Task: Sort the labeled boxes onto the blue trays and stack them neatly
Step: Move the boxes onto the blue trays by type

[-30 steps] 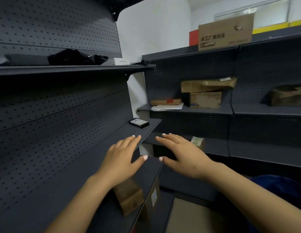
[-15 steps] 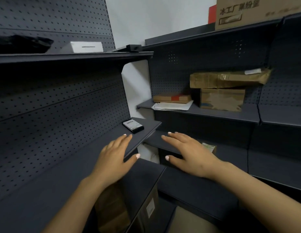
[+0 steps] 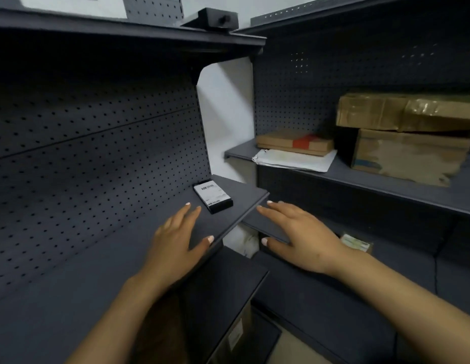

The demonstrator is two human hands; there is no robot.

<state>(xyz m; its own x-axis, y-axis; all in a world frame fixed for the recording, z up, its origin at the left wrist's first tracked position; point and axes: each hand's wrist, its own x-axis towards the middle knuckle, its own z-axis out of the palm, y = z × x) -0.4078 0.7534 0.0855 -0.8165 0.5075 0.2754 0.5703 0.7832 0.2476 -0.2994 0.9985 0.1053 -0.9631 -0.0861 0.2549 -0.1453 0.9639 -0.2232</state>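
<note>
A single head-worn wide-angle camera looks forward and down into the corner where two dark shelving units [image 3: 102, 143] meet, close enough that both forearms enter from the bottom edge. The left hand [image 3: 176, 245] and right hand [image 3: 304, 237] sit mid-frame; straight lines bow toward the edges.

A small black box [image 3: 213, 196] with a white printed label on top lies flat near the far corner of a dark shelf [image 3: 97, 258]. On the neighbouring shelf [image 3: 386, 185], a flat brown box [image 3: 294, 142] with a red label rests on white paper, beside two stacked cardboard boxes [image 3: 409, 137].
</note>
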